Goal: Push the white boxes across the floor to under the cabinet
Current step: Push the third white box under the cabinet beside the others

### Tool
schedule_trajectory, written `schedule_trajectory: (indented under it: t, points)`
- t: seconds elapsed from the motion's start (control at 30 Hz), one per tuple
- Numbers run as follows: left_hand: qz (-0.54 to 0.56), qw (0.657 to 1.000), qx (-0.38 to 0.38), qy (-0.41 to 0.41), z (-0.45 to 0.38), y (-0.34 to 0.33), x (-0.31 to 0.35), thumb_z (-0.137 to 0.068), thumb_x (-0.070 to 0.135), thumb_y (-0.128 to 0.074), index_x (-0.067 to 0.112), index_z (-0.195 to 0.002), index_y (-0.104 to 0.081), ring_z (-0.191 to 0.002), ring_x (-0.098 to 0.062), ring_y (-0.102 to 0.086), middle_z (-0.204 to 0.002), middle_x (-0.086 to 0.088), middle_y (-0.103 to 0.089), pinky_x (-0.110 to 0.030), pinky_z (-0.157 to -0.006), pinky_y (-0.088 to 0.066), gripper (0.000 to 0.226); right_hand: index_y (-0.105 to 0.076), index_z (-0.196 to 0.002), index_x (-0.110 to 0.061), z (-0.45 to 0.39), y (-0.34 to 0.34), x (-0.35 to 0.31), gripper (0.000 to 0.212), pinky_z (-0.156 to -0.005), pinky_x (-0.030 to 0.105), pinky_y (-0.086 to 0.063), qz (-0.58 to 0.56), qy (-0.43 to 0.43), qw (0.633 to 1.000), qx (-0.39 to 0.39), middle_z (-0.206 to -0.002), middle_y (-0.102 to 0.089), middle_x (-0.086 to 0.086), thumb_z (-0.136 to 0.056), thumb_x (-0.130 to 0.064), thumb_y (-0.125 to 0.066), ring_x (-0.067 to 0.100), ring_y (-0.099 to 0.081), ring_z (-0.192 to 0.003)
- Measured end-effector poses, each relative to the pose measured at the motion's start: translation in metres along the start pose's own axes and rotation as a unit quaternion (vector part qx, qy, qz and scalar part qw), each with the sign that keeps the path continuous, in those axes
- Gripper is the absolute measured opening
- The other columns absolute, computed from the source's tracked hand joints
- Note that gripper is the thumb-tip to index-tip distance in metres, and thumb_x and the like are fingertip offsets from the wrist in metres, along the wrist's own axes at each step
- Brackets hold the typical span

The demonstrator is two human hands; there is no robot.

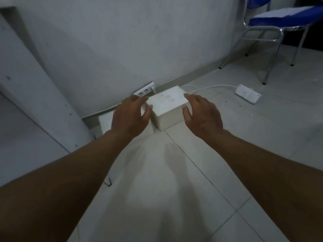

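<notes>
Progress partial | second white box (104, 122) seen by cabinet (37, 103) base | white box (167, 106) flanked by left hand (130, 117), right hand (202, 117), fingers spread, nothing gripped | push remaining, judged.

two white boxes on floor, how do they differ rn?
The right box shows fully, between the left hand and right hand; the left box is largely hidden behind the left hand. The right box's top sits higher in the frame than the left box's. Both are white and sit near the wall.
</notes>
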State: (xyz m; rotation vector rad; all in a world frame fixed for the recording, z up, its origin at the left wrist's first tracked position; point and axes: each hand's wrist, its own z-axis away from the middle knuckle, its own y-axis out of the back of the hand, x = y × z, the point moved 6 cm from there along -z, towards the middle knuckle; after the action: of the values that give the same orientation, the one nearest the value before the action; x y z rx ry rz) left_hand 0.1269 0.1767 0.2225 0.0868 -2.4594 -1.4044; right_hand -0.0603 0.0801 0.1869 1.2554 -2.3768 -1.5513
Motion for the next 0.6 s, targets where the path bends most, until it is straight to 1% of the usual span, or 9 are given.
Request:
schedule_trajectory:
  t: [0.13, 0.23, 0.4, 0.5, 0.6]
  points:
    - [0.006, 1.0, 0.012, -0.002, -0.031, -0.014, 0.01, -0.091, 0.038, -0.057, 0.019, -0.12, -0.067, -0.104, -0.031, -0.061, -0.115, -0.007, -0.066, -0.042, -0.085, -0.051, 0.036, -0.053, -0.136, -0.014, -0.029, -0.01, 0.014, 0.042, -0.094, 0.041, -0.048, 0.0, -0.009, 1.0, 0.005, -0.131, -0.062, 0.008, -0.099, -0.031, -0.049, 0.027, -0.059, -0.113]
    - [0.01, 1.0, 0.001, -0.008, -0.048, -0.037, 0.01, -0.091, 0.042, -0.053, 0.018, -0.121, -0.066, -0.105, -0.033, -0.061, -0.117, -0.008, -0.065, -0.044, -0.085, -0.051, 0.041, -0.053, -0.136, -0.014, -0.049, -0.026, 0.022, 0.041, -0.094, 0.042, -0.049, 0.001, -0.018, 1.0, 0.011, -0.133, -0.06, 0.007, -0.099, -0.032, -0.049, 0.027, -0.059, -0.114]
    - [0.026, 1.0, -0.009, -0.012, -0.084, -0.078, -0.014, -0.093, 0.037, -0.057, 0.016, -0.123, -0.065, -0.105, -0.032, -0.061, -0.118, -0.009, -0.064, -0.043, -0.085, -0.051, 0.038, -0.053, -0.135, -0.015, -0.083, -0.055, 0.041, 0.04, -0.096, 0.042, -0.046, 0.014, -0.031, 0.999, 0.001, -0.134, -0.06, 0.006, -0.099, -0.032, -0.049, 0.027, -0.057, -0.116]
    - [0.039, 0.999, -0.012, -0.01, -0.108, -0.102, -0.029, -0.093, 0.037, -0.056, 0.015, -0.124, -0.065, -0.108, -0.031, -0.06, -0.121, -0.009, -0.063, -0.042, -0.088, -0.05, 0.039, -0.053, -0.137, -0.015, -0.106, -0.078, 0.053, 0.041, -0.097, 0.042, -0.046, 0.032, -0.04, 0.999, -0.01, -0.135, -0.059, 0.006, -0.099, -0.032, -0.049, 0.026, -0.057, -0.118]
    - [0.055, 0.998, -0.025, 0.014, -0.135, -0.126, -0.049, -0.093, 0.04, -0.054, 0.017, -0.126, -0.064, -0.113, -0.029, -0.058, -0.125, -0.007, -0.062, -0.042, -0.092, -0.048, 0.041, -0.051, -0.14, -0.016, -0.133, -0.102, 0.056, 0.044, -0.1, 0.042, -0.044, 0.039, -0.053, 0.998, -0.025, -0.138, -0.057, 0.006, -0.1, -0.035, -0.047, 0.025, -0.055, -0.121]
